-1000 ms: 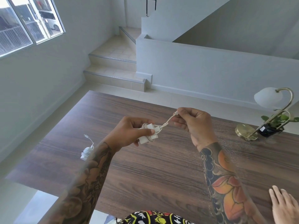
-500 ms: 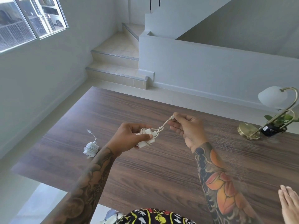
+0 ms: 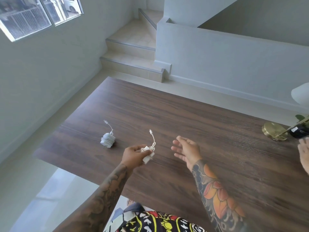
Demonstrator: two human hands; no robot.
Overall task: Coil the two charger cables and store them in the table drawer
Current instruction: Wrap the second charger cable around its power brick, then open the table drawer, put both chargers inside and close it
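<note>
My left hand [image 3: 133, 156] grips a white charger [image 3: 149, 155] with its cable wound around the plug block; the short free end with the connector sticks up above the hand. My right hand [image 3: 187, 150] hovers to the right of it, fingers spread and holding nothing. A second white charger [image 3: 107, 139], also wound into a bundle with its connector end curling up, lies on the dark wooden table [image 3: 167, 114] to the left of my left hand. No drawer is visible.
A brass lamp base [image 3: 274, 131] and a small potted plant [image 3: 301, 129] stand at the table's far right. Another person's hand [image 3: 304, 156] rests at the right edge. Tiled floor and steps lie beyond the table.
My right hand let go of the cable's free end and opened, moving off to the right. My left hand lowered the wound charger toward the table. The camera tilted down and left.
</note>
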